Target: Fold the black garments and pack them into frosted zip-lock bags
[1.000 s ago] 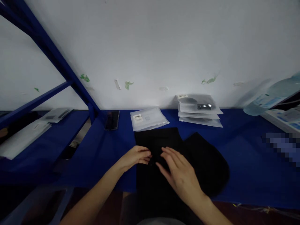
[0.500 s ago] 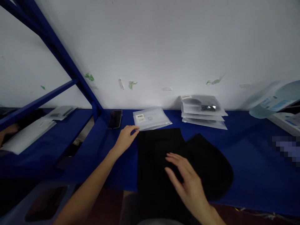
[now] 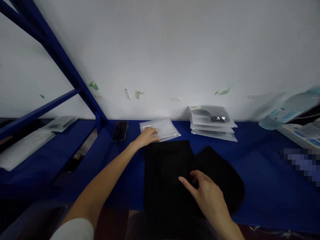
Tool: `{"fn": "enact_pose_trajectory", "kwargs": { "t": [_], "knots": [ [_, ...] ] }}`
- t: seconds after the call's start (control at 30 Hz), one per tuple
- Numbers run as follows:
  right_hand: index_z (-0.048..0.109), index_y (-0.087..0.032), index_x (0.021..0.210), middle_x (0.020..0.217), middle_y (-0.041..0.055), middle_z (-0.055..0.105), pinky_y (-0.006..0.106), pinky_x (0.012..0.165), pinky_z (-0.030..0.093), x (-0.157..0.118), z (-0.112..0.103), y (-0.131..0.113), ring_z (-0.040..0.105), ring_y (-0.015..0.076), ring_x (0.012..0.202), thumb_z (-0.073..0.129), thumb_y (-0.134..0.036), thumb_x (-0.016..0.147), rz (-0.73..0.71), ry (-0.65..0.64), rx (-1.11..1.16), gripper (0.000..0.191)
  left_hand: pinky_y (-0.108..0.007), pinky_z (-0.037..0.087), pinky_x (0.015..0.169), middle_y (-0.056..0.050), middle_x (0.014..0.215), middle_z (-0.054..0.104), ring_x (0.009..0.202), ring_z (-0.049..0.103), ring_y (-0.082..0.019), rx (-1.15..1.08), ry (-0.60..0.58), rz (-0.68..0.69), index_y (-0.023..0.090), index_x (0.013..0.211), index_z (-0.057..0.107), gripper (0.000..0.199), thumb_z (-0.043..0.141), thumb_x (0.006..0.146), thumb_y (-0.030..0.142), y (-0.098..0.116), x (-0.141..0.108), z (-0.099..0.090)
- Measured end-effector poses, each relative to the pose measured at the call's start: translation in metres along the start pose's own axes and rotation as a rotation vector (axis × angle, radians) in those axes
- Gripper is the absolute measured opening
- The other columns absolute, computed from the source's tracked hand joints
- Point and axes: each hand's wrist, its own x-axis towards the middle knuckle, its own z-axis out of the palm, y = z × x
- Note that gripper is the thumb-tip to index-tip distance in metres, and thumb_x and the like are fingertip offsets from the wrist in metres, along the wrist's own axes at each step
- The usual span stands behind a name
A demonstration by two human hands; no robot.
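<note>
A black piece of cloth (image 3: pixel 167 173) lies in front of me, with a second rounded part (image 3: pixel 220 180) to its right; whether the two are joined I cannot tell. My left hand (image 3: pixel 147 136) rests at the lower left of the flat, translucent zip bags (image 3: pixel 166 128), just past the cloth's far left corner. Its thumb and bent fingers are apart. Over the middle of the cloth is my right hand (image 3: pixel 206 190), thumb stretched out away from curled fingers, holding nothing that I can see.
Several more zip bags (image 3: pixel 212 126) are stacked against the wall. A phone (image 3: pixel 120 130) lies left of my left hand. At the right are a large plastic bottle (image 3: pixel 282 113) and a white box (image 3: pixel 300 135). A blue frame (image 3: pixel 80 83) rises at the left.
My left hand has moved from the cloth's far corner onto the zip bags. My right hand has shifted slightly right and nearer to me, its fingers more curled.
</note>
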Motion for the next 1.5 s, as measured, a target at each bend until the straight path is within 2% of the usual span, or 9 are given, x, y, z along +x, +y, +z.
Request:
{"fn": "enact_pose_trajectory", "kwargs": {
  "t": [0.17,0.33,0.53,0.7,0.93,1.07,1.23,1.37,1.5],
  "knots": [
    [0.064,-0.016,0.091,0.079,0.0094,0.069,0.034,0.061,0.050,0.004,0.005,-0.001,0.067,0.0235,0.070,0.045,-0.070,0.081,-0.062,0.026,-0.017,0.057,-0.029,0.048,0.072,-0.002,0.076,0.064,0.072,0.062,-0.018,-0.030,-0.016,-0.004,0.016,0.084,0.069,0.012,0.068,0.076,0.025,-0.004,0.000,-0.005],
    [0.066,-0.013,0.091,0.077,0.0117,0.068,0.038,0.065,0.051,0.007,0.012,-0.004,0.066,0.0258,0.070,0.048,-0.067,0.082,-0.118,0.036,-0.065,0.058,-0.028,0.049,0.075,-0.003,0.085,0.061,0.077,0.061,-0.016,-0.054,0.009,0.020,0.017,0.084,0.066,0.011,0.063,0.074,0.013,-0.003,-0.011,-0.005],
    [0.066,-0.013,0.092,0.082,0.0130,0.070,0.038,0.068,0.052,0.007,0.017,-0.003,0.067,0.0256,0.072,0.051,-0.062,0.083,-0.105,0.064,0.010,0.053,-0.030,0.049,0.079,-0.002,0.085,0.061,0.082,0.060,-0.017,-0.080,0.080,0.016,0.018,0.077,0.061,0.002,0.059,0.078,0.016,-0.006,-0.028,-0.003],
    [0.064,-0.016,0.089,0.082,0.0115,0.069,0.041,0.071,0.052,0.006,0.018,-0.004,0.066,0.0270,0.076,0.054,-0.060,0.082,-0.069,0.072,0.117,0.046,-0.026,0.048,0.071,0.001,0.077,0.060,0.070,0.058,-0.014,-0.081,0.106,-0.005,0.018,0.074,0.060,0.007,0.058,0.080,0.018,-0.009,-0.038,-0.011],
    [0.047,-0.023,0.086,0.071,-0.0022,0.055,0.022,0.056,0.045,0.000,-0.005,-0.010,0.055,0.0126,0.062,0.052,-0.045,0.088,-0.066,-0.066,0.579,0.023,-0.028,0.045,0.080,-0.003,0.092,0.057,0.083,0.056,-0.016,0.003,0.223,0.047,0.019,0.085,0.058,0.012,0.047,0.089,0.016,0.040,-0.071,-0.021],
    [0.041,-0.023,0.076,0.069,-0.0032,0.045,0.020,0.057,0.042,-0.002,-0.028,0.001,0.048,0.0118,0.064,0.057,-0.041,0.082,-0.052,0.042,0.670,0.024,-0.028,0.046,0.075,-0.004,0.088,0.057,0.080,0.056,-0.017,0.019,0.049,0.131,0.020,0.085,0.054,0.011,0.045,0.089,0.014,0.071,-0.102,-0.006],
    [0.041,-0.023,0.074,0.067,-0.0030,0.043,0.021,0.051,0.038,0.004,-0.044,0.007,0.044,0.0118,0.059,0.060,-0.042,0.076,0.108,-0.008,0.856,0.027,-0.027,0.046,0.064,-0.004,0.087,0.059,0.073,0.058,-0.017,-0.154,-0.156,0.106,0.020,0.092,0.054,0.014,0.045,0.086,0.012,0.083,-0.120,0.016],
    [0.040,-0.024,0.083,0.068,-0.0029,0.046,0.023,0.050,0.040,0.015,-0.032,-0.001,0.046,0.0123,0.056,0.059,-0.044,0.078,0.214,-0.130,1.081,0.028,-0.029,0.047,0.065,-0.004,0.086,0.062,0.074,0.060,-0.018,-0.264,-0.168,0.061,0.021,0.093,0.057,0.021,0.049,0.079,0.008,0.088,-0.119,0.018],
    [0.041,-0.023,0.081,0.071,-0.0032,0.047,0.023,0.056,0.042,0.023,-0.010,-0.004,0.047,0.0127,0.063,0.058,-0.040,0.079,0.166,-0.138,0.986,0.024,-0.029,0.048,0.066,-0.004,0.089,0.066,0.078,0.062,-0.019,-0.328,-0.112,0.011,0.021,0.081,0.055,0.012,0.051,0.080,0.010,0.093,-0.117,0.017]
  ]
}}
